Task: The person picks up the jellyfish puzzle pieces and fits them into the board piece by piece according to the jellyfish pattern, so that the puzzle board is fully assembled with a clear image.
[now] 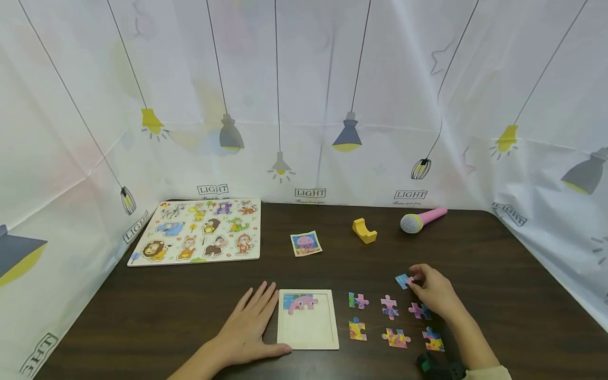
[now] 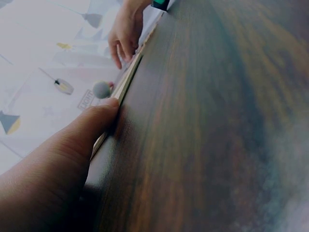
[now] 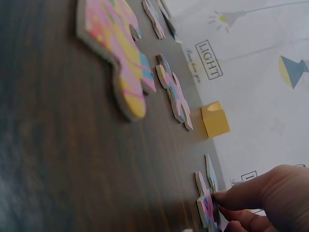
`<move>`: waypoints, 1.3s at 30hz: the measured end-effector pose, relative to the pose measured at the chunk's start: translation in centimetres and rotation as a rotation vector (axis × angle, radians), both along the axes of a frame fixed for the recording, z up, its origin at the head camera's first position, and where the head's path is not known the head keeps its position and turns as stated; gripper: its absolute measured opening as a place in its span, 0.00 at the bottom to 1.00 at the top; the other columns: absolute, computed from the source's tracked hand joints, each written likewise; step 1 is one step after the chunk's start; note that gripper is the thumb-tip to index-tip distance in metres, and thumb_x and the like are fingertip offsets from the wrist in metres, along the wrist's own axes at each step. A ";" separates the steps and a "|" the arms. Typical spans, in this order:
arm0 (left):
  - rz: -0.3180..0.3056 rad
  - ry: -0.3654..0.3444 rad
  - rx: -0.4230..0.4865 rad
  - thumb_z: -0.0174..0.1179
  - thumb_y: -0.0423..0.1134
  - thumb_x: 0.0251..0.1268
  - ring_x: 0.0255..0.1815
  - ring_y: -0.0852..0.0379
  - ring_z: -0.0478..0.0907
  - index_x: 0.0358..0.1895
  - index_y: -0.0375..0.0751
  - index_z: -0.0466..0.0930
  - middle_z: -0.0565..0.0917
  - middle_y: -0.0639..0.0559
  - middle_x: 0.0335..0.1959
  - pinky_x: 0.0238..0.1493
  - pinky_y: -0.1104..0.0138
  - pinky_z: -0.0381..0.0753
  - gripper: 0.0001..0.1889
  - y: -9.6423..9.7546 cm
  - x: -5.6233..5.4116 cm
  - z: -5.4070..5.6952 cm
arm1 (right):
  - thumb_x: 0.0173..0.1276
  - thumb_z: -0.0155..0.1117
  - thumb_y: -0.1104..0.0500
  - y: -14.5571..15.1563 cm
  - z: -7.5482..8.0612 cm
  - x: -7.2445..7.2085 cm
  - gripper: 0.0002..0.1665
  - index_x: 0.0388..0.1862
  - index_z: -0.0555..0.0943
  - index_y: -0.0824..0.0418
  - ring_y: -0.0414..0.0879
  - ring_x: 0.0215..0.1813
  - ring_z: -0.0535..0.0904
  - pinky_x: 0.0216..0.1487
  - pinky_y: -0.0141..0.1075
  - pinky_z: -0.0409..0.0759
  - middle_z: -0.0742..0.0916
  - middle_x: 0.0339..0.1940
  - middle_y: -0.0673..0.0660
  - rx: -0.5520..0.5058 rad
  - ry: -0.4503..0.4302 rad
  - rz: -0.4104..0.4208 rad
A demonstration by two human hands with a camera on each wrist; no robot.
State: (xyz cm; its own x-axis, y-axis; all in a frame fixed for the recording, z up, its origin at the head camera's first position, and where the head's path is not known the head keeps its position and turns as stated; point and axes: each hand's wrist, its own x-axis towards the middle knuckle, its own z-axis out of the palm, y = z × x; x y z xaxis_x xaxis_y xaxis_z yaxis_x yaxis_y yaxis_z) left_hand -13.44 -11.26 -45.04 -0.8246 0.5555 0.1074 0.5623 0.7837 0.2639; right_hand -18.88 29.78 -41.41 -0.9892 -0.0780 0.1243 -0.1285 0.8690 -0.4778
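Observation:
In the head view my right hand (image 1: 434, 290) pinches a blue and pink jigsaw puzzle piece (image 1: 402, 281) by its right side, thumb and fingertips together. Several other puzzle pieces lie in two rows just below, among them a pink and blue one (image 1: 389, 307) and a yellow one (image 1: 357, 329). My left hand (image 1: 249, 327) rests with fingers spread along the left side of a pale wooden puzzle tray (image 1: 309, 332). Its thumb touches the tray's lower left corner. Joined pieces with a pink animal's face (image 1: 301, 303) sit in the tray's upper left.
A white animal puzzle board (image 1: 197, 232) lies at the back left. Farther right are a small octopus picture card (image 1: 306, 243), a curved yellow block (image 1: 364, 231) and a pink toy microphone (image 1: 421, 220). A printed curtain (image 1: 304, 95) hangs behind the dark table (image 1: 157, 316).

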 end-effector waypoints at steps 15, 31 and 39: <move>0.000 -0.015 0.004 0.39 0.79 0.47 0.73 0.50 0.39 0.72 0.39 0.47 0.46 0.46 0.73 0.67 0.50 0.39 0.56 -0.1 0.0 0.0 | 0.61 0.62 0.63 0.0 0.0 0.0 0.11 0.37 0.77 0.71 0.53 0.35 0.71 0.36 0.47 0.70 0.78 0.32 0.60 0.045 -0.048 0.001; -0.001 0.002 -0.003 0.39 0.79 0.47 0.73 0.50 0.39 0.72 0.38 0.48 0.46 0.46 0.73 0.67 0.49 0.39 0.56 -0.1 -0.2 0.0 | 0.59 0.66 0.57 0.1 0.3 -0.2 0.15 0.37 0.77 0.68 0.47 0.29 0.71 0.28 0.37 0.69 0.80 0.30 0.56 -0.007 -0.099 -0.083; -0.006 0.020 -0.009 0.39 0.79 0.47 0.73 0.49 0.39 0.72 0.38 0.47 0.46 0.46 0.73 0.67 0.48 0.40 0.56 0.1 -0.3 -0.1 | 0.59 0.66 0.59 0.8 -0.1 -0.2 0.17 0.41 0.74 0.69 0.45 0.26 0.69 0.26 0.36 0.65 0.79 0.28 0.53 -0.030 -0.064 -0.053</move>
